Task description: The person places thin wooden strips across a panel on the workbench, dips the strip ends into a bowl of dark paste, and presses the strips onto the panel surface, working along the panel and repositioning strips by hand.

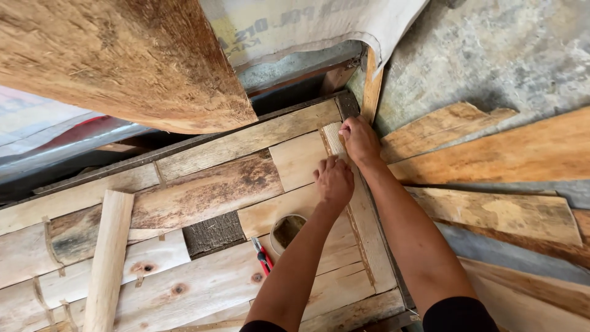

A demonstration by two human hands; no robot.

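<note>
My right hand (359, 139) pinches the top end of a strip of pale tape (335, 139) at the upper right corner of a flat panel of patched wooden boards (209, 184). Just below it, my left hand (334, 181) lies palm-down on the panel, its fingers pressing on the same strip. Both forearms reach in from the bottom of the view. A tape roll (286, 231) lies on the boards under my left forearm, and a red utility knife (263, 256) rests beside it.
A large rough wooden slab (123, 61) leans over the top left. A loose wooden stick (109, 258) lies across the panel at lower left. Several bare planks (491, 154) lie on the concrete floor (491, 55) to the right. A printed sack (289, 24) hangs above.
</note>
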